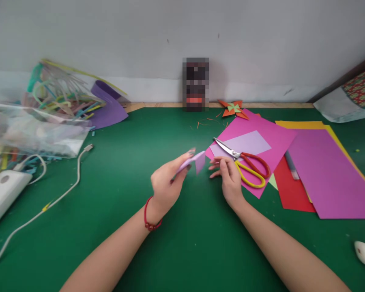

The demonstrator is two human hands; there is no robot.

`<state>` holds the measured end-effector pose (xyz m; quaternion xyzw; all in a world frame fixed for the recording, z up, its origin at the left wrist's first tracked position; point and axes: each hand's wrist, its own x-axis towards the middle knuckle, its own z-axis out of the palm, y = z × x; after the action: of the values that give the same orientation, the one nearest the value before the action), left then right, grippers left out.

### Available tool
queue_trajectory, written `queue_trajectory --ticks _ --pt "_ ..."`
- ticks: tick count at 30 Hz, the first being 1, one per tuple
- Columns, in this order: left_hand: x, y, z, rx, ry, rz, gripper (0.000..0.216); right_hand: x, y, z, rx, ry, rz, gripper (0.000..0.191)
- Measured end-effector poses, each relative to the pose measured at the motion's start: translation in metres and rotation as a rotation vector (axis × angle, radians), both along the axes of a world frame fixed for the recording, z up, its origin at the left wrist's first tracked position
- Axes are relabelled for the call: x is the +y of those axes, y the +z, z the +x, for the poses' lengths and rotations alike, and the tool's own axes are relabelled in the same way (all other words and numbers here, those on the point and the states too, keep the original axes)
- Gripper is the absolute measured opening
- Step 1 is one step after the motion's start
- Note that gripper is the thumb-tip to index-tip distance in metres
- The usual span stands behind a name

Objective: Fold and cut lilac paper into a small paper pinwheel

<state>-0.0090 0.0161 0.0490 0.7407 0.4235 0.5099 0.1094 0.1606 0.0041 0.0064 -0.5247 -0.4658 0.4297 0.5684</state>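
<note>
Between the thumb and fingers of my left hand (169,177) is a small folded piece of light purple paper (200,162), raised over the table. My right hand (230,181) is beside it with fingers apart and nothing in them, at the left edge of a bright pink sheet (275,144). Scissors (235,154) with one red and one yellow handle lie on that sheet, their blades partly spread. Under the blades rests a light purple paper piece (252,142). A folded orange paper star (233,108) with a pale green centre lies behind the pink sheet.
Purple (343,170), yellow and red (292,190) sheets overlap on the right of the green table (118,243). On the left are a plastic bag (63,134) with coloured strips, a white power bank (6,190) and a cable (65,192). A blurred-out dark object (196,83) stands against the wall.
</note>
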Motion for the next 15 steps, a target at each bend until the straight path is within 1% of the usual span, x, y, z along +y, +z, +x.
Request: queue_trajectory --ticks 1,2,3,4,5,6,7,8,9,12,15 --pt "-0.001 0.005 -0.001 0.062 -0.032 0.140 0.021 0.002 -0.002 0.001 0.056 0.023 -0.014 0.036" --pt "-0.001 0.008 0.000 0.137 -0.054 0.246 0.022 0.003 -0.003 0.002 0.104 0.076 -0.039 0.041" --pt "-0.001 0.009 0.001 0.211 -0.075 0.335 0.024 0.004 -0.005 0.004 0.140 0.136 -0.068 0.047" --pt "-0.001 0.007 0.002 0.276 -0.104 0.386 0.025 0.005 -0.006 0.005 0.162 0.190 -0.094 0.051" --pt "-0.001 0.003 0.005 0.326 -0.126 0.348 0.024 0.006 -0.007 0.007 0.170 0.218 -0.110 0.052" --pt "-0.001 -0.003 0.007 0.392 -0.199 0.335 0.025 0.007 -0.008 0.009 0.169 0.216 -0.116 0.050" --pt "-0.001 -0.010 0.010 0.460 -0.276 0.320 0.026 0.008 -0.009 0.010 0.167 0.198 -0.118 0.045" --pt "0.000 -0.017 0.011 0.516 -0.324 0.306 0.027 0.009 -0.009 0.012 0.172 0.179 -0.123 0.040" --pt "0.000 -0.023 0.012 0.550 -0.337 0.285 0.027 0.010 -0.009 0.013 0.188 0.172 -0.135 0.035" --pt "0.004 -0.035 0.011 0.570 -0.277 0.210 0.029 0.013 -0.009 0.014 0.262 0.198 -0.207 0.031" --pt "0.008 -0.038 0.009 0.505 -0.170 0.132 0.042 0.016 -0.007 0.012 0.320 0.199 -0.251 0.031"
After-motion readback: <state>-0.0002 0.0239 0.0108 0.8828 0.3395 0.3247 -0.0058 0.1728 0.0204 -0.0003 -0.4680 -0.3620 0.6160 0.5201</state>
